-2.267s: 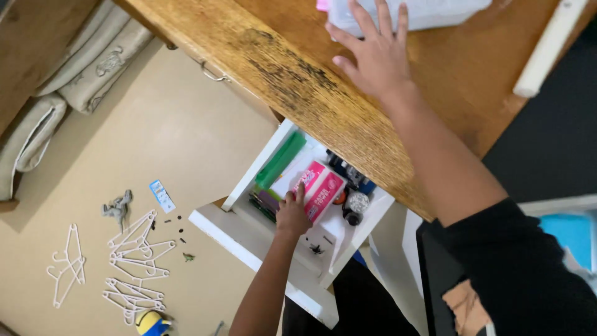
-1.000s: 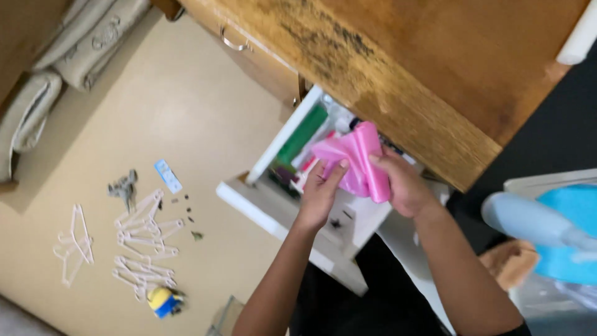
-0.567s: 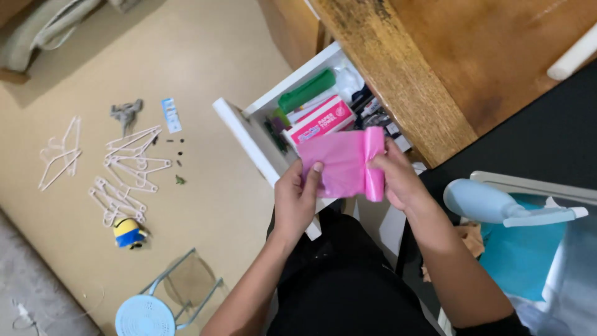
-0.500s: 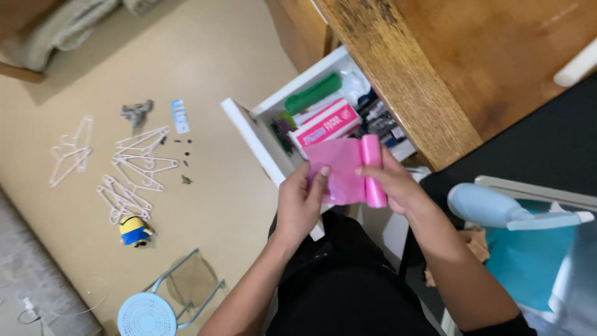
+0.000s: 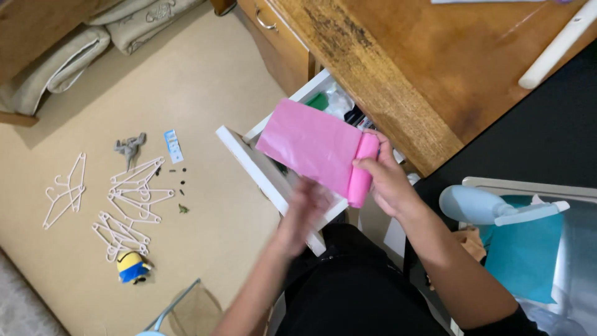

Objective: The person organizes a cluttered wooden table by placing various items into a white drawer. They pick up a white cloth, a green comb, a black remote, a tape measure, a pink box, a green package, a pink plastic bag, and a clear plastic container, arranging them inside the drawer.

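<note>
Pink bag roll (image 5: pixel 364 171) pinched in right hand (image 5: pixel 388 180), sheet overhanging open drawer (image 5: pixel 273 180); left hand (image 5: pixel 305 205) blurred, grip unclear.

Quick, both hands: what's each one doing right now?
Left hand: blurred, under the pink sheet; grip cannot be told.
Right hand: closed on the pink roll.

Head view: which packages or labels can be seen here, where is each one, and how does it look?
Pink bag roll: held over the open drawer by the right hand, one flat sheet pulled out; the blurred left hand is just below it.
Small card: on the floor beside white hangers, a narrow blue and white rectangle.
Green pack: inside the drawer, mostly hidden.
</note>
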